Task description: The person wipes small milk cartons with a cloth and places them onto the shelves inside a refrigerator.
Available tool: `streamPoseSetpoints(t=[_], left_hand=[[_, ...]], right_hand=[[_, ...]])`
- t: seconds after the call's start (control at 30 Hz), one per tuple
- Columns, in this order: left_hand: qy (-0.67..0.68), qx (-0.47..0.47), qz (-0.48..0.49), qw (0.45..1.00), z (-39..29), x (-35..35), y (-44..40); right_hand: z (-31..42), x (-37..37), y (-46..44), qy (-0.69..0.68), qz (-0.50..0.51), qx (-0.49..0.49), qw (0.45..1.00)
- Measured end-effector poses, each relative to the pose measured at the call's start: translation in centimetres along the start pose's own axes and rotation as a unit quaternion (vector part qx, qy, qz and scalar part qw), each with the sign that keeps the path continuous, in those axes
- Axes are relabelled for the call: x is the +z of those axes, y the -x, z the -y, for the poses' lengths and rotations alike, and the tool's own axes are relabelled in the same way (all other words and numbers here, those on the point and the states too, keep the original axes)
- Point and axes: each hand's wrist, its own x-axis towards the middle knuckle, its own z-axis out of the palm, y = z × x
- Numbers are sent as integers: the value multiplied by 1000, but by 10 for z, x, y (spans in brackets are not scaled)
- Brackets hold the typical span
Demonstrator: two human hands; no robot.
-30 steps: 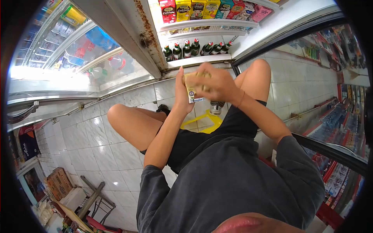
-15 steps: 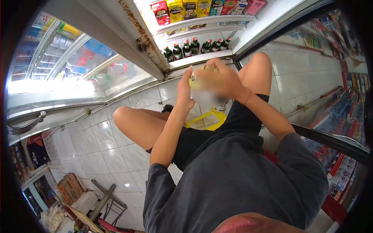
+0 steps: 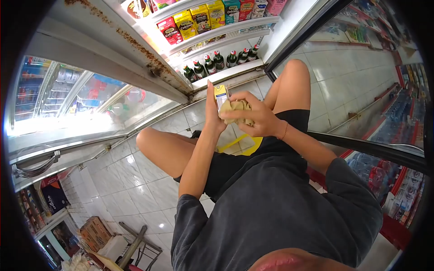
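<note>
My left hand (image 3: 213, 110) grips a yellow drink carton (image 3: 220, 90) from its left side, thumb up along the edge. A white and blue printed panel shows on the carton. My right hand (image 3: 257, 115) is closed around a crumpled tan cloth (image 3: 236, 112), which lies against the carton's lower part and hides it. Both hands are in front of my knees, near the open fridge's bottom ledge.
Green bottles with red caps (image 3: 210, 64) stand on the lowest fridge shelf, with several coloured cartons (image 3: 201, 18) above. A rusty door frame (image 3: 135, 45) is at left, a glass door (image 3: 334, 81) at right. Something yellow (image 3: 253, 145) lies between my legs.
The right hand, blurred by motion before, now sits lower on the carton, and the cloth shows clearly. The carton has turned to show another printed side. My view has shifted slightly.
</note>
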Motion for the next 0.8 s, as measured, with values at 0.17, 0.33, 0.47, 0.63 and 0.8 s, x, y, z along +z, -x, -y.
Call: streamPoseSetpoints(t=[0.17, 0.33, 0.47, 0.63, 0.8], left_hand=[[-34, 17, -41, 998, -3, 24, 2], [-57, 31, -22, 998, -7, 34, 1], [-4, 31, 9, 999, -13, 25, -1], [-86, 45, -39, 995, -14, 10, -2], [-73, 93, -96, 988, -17, 17, 7]], right_hand=[[-24, -11, -10, 7, -44, 56, 997], [-26, -12, -18, 65, -106, 110, 986], [-13, -12, -11, 92, -20, -1, 996], [-34, -16, -25, 142, -51, 53, 987], [-21, -13, -37, 58, -100, 95, 989]])
